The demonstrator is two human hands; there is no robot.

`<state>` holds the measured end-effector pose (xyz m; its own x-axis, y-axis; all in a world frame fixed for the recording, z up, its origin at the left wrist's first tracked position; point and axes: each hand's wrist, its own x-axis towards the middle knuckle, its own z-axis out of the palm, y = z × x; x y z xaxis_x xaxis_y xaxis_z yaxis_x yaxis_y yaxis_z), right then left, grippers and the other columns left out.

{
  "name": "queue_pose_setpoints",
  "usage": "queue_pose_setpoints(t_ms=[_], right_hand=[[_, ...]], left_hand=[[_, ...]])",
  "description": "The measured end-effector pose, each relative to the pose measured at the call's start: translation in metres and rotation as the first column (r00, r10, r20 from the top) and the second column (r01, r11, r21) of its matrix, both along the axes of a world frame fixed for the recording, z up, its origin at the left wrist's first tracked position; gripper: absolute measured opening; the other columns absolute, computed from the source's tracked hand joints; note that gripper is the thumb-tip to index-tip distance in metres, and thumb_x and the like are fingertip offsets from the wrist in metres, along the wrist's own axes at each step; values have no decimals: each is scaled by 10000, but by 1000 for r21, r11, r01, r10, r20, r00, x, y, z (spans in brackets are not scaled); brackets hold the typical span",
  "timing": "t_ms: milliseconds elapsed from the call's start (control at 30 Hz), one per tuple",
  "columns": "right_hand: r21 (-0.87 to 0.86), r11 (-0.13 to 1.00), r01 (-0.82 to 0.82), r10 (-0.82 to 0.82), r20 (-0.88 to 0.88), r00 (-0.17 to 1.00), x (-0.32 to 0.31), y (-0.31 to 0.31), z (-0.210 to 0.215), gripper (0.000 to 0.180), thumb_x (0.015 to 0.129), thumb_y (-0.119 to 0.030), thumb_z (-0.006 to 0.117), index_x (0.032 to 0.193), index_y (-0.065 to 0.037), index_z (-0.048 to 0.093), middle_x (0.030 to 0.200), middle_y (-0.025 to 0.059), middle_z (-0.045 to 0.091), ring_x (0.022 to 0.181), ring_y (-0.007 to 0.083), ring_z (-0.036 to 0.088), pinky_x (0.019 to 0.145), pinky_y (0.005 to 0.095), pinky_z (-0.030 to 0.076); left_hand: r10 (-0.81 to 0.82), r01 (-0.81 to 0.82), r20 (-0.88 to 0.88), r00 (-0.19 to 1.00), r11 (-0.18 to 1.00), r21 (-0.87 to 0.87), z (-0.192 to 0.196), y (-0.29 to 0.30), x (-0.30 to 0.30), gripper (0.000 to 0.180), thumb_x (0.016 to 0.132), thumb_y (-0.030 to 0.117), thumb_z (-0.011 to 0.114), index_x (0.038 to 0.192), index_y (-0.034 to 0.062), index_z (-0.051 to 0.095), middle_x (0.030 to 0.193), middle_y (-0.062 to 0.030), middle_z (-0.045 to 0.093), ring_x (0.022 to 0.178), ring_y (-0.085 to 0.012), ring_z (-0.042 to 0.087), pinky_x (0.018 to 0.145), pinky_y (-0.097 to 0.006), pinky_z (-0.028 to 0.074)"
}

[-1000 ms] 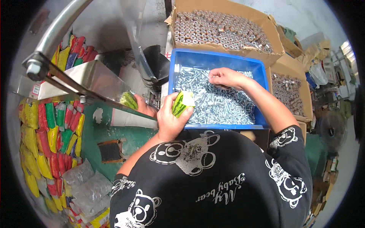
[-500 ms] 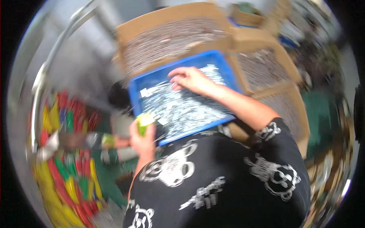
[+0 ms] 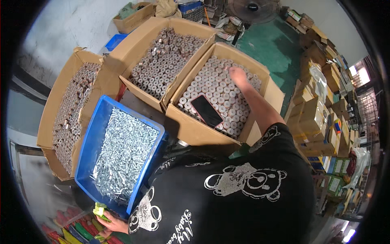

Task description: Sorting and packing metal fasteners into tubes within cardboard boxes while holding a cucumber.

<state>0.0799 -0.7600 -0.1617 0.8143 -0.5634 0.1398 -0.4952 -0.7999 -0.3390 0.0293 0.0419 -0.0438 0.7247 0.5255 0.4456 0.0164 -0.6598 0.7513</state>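
Observation:
My right hand (image 3: 237,76) is closed, its fingertips down among the round metal parts with centre holes (image 3: 206,83) that fill the right cardboard box (image 3: 203,132). Whatever its fingers hold is hidden. On the same parts, left of that hand, lies a dark-screened phone (image 3: 207,110) with a pinkish edge. At the lower left, my left hand (image 3: 113,223) grips a small yellow-green crumpled thing (image 3: 101,211) just outside the near corner of a blue plastic tray (image 3: 87,152). The tray contains many small silver metal pins or screws (image 3: 124,152).
Two more cardboard boxes, one behind (image 3: 142,30) and one at the left (image 3: 50,114), hold similar round parts. Red, yellow and green bundles (image 3: 77,229) lie below my left hand. Stacked cartons (image 3: 308,120) line the right; a large fan (image 3: 252,8) stands at the back.
My view has swung to the right. My right hand has left the blue tray and gone into the right box of round parts. My left hand keeps the yellow-green thing.

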Motion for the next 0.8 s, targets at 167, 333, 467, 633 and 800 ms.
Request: queue_pose_setpoints(t_ms=[167, 333, 467, 633, 800], right_hand=[[99, 962, 255, -245, -100, 964, 30, 19, -2, 380, 832, -332, 539, 1138, -115, 600, 1116, 183, 623, 992, 399, 592, 851, 447, 477], [72, 955, 289, -285, -61, 957, 37, -41, -34, 553, 761, -306, 664, 1194, 6, 520, 1141, 266, 578, 1063, 402, 558, 911, 445, 453], [-241, 943, 229, -251, -68, 965, 38, -51, -51, 576, 756, -257, 683, 1223, 20, 492, 1148, 255, 574, 1034, 423, 557, 911, 448, 456], [686, 718, -116, -149, 314, 938, 37, -7, -8, 329, 864, -218, 609, 1097, 11, 561, 986, 128, 618, 814, 265, 614, 728, 372, 512], [848, 271, -456, 71, 454, 888, 132, 62, 109, 223, 907, -201, 555, 1045, -41, 626, 761, 14, 576, 669, 68, 526, 543, 212, 408]], left_hand=[[143, -138, -49, 989, 986, 96, 17, 6, -20, 537, 939, 336, 550, 1285, -64, 453, 1266, -226, 518, 1136, -307, 516, 962, -361, 397], [27, -10, -117, 993, 990, 141, 16, -12, -5, 507, 952, 314, 512, 1263, -82, 451, 1214, -246, 529, 1068, -338, 518, 937, -380, 383], [31, -22, -102, 994, 995, 93, 13, -15, -6, 492, 949, 316, 517, 1247, -72, 465, 1185, -238, 539, 1036, -333, 525, 922, -383, 390], [83, -74, -76, 994, 991, 113, 27, -26, -13, 447, 943, 280, 529, 1237, -53, 477, 1136, -195, 559, 967, -277, 548, 858, -362, 428], [52, -44, -88, 995, 996, 83, 34, -42, -8, 417, 921, 228, 556, 1234, -37, 479, 1064, -133, 572, 891, -198, 556, 758, -312, 466]])
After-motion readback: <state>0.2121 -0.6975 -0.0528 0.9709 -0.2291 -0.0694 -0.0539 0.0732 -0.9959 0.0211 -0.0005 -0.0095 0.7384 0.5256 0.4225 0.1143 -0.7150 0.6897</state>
